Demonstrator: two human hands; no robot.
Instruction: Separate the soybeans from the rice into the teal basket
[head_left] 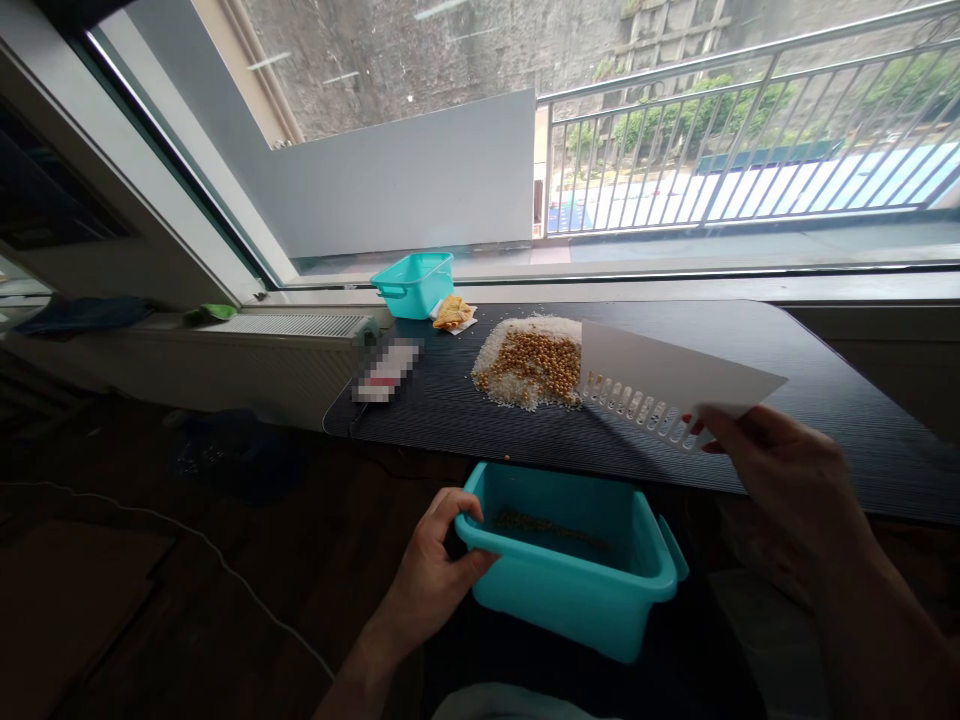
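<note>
The slotted white sheet (679, 370) slanted over the right part of the dark table (712, 320), its left end at the right margin of a heap of golden beans (541, 362) and white rice (499, 388); whether it touched the grains could not be told. The right hand (780, 475) was clamped on the sheet's lower right corner. To the sheet's right, the tabletop ran on toward its slanting side edge, leaving sideways room; behind the heap, the window sill (525, 293) bounded the far edge. The left hand (442, 560) gripped the left rim of a turquoise tub (559, 600) in front of the near edge.

The sheet was flat and thin, with rounded slots along its lower side. Small, round beans lay on the paler rice; the tabletop had a fine, ribbed grain. The tub was smooth, with rounded corners, and dark material lay inside.
</note>
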